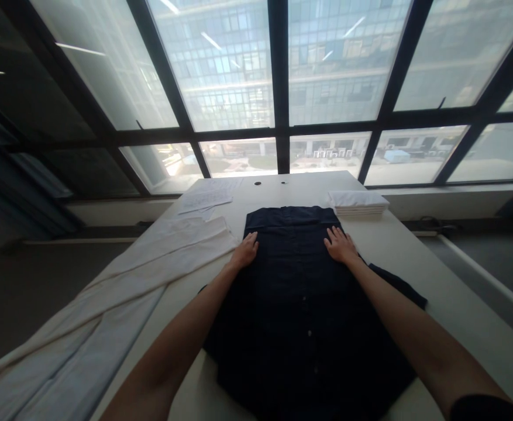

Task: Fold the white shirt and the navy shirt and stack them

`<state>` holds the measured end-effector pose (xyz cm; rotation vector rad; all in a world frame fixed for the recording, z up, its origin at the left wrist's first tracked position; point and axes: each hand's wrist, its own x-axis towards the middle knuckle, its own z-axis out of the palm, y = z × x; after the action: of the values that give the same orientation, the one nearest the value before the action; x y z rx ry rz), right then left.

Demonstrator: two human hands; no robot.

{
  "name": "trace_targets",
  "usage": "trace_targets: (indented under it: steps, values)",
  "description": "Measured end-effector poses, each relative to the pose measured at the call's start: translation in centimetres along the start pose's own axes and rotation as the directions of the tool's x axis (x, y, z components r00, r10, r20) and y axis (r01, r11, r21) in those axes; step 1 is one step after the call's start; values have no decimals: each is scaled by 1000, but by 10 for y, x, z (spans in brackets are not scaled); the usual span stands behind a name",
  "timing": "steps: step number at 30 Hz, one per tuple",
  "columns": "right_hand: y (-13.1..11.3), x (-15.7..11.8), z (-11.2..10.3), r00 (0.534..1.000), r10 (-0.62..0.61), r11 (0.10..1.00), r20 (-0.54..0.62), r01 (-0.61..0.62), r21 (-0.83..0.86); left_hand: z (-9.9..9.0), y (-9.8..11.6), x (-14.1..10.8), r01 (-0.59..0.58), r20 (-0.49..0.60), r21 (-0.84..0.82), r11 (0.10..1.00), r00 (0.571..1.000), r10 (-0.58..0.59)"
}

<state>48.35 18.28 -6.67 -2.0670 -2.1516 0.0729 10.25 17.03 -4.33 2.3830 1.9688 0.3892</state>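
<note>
A dark navy shirt lies spread out on the white table, with a row of small light buttons down its middle. Its narrower end points toward the windows and one sleeve sticks out at the right. My left hand rests on the shirt's left edge, near the far end. On the opposite edge, my right hand lies flat with its fingers spread. The fingers of my left hand are stretched forward on the cloth.
Light trousers or similar garments cover the table's left side and hang toward the near edge. Paper sheets lie at the far left. Folded white cloths are stacked at the far right. Large windows stand beyond the table.
</note>
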Motion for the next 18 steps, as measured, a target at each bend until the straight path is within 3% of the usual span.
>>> trace_targets:
  steps: [6, 10, 13, 15, 16, 18]
  values:
    - [1, 0, 2, 1000, -1, 1000, -12, 1, 2, -32, -61, -19, 75, -105, 60, 995, 992, -69]
    - [2, 0, 3, 1000, -2, 1000, -10, 2, 16, -38, -79, -26, 54, -71, 19, 998, 996, -52]
    - [2, 0, 3, 1000, 5, 1000, -11, -5, 15, -46, -90, -21, 115, -170, -95, 989, 977, -130]
    - [2, 0, 3, 1000, 6, 1000, -11, -6, 12, -58, -106, -16, 270, -290, -170, 948, 905, -310]
    - [2, 0, 3, 1000, 4, 1000, -12, -4, 11, -66, -117, -15, 379, -347, -206, 902, 834, -429]
    - [2, 0, 3, 1000, 2, 1000, -15, -2, 11, -83, -140, -19, 596, -436, -284, 751, 618, -655]
